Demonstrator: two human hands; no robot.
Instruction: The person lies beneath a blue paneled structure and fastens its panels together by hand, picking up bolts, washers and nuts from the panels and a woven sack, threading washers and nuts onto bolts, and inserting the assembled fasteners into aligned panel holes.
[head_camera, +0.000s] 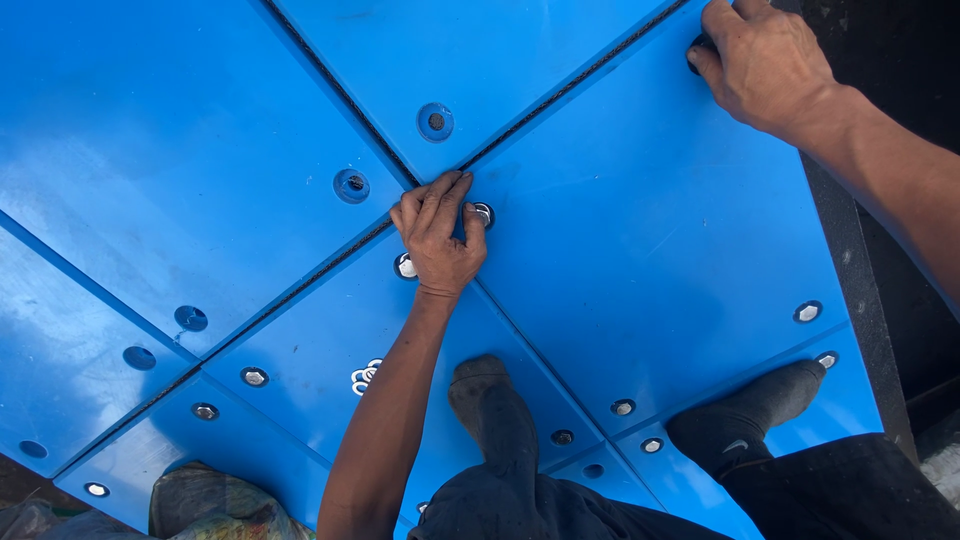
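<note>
Large glossy blue panels (640, 240) lie side by side with dark seams between them, each with round recessed holes holding silver bolts. My left hand (438, 235) rests where several panels meet, its fingertips pinching a silver bolt (483, 212) in a hole. Another bolt (404, 266) sits just left of that wrist. My right hand (765, 62) is at the far upper right, fingers curled over a dark hole (694, 50) near the panel's edge. Whether it holds anything is hidden.
My two dark-socked feet (490, 405) (760, 405) stand on the panels. Several bolts (807, 312) and empty holes (435, 121) dot the surface. A black edge strip (850, 260) runs down the right side. A crumpled sack (210, 500) lies at bottom left.
</note>
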